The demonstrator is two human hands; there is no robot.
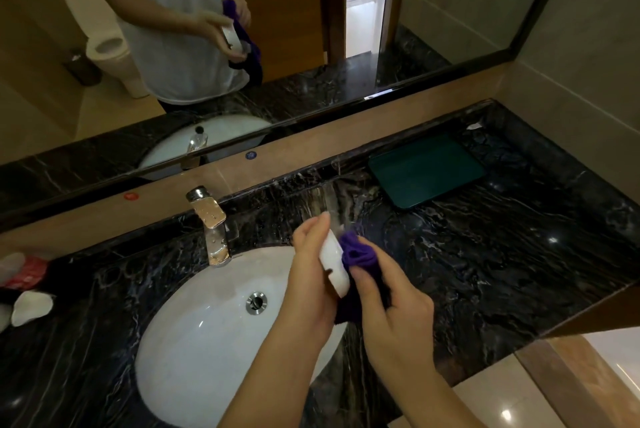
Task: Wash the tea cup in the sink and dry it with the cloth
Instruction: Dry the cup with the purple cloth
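Observation:
My left hand (310, 268) grips a small white tea cup (333, 265) above the right rim of the white oval sink (194, 341). The cup is tilted on its side, its opening turned toward my right hand. My right hand (388, 303) holds a purple cloth (358, 254) bunched against the cup's mouth, and the rest of the cloth hangs down below the cup. The chrome tap (211, 223) stands behind the sink, with no water visibly running.
A black marble counter (485, 254) surrounds the sink. A dark green tray (426, 169) lies at the back right. At the far left are a red-and-white packet (24, 270) and a white shell-shaped dish (31, 306). A mirror (242, 47) rises behind the tap.

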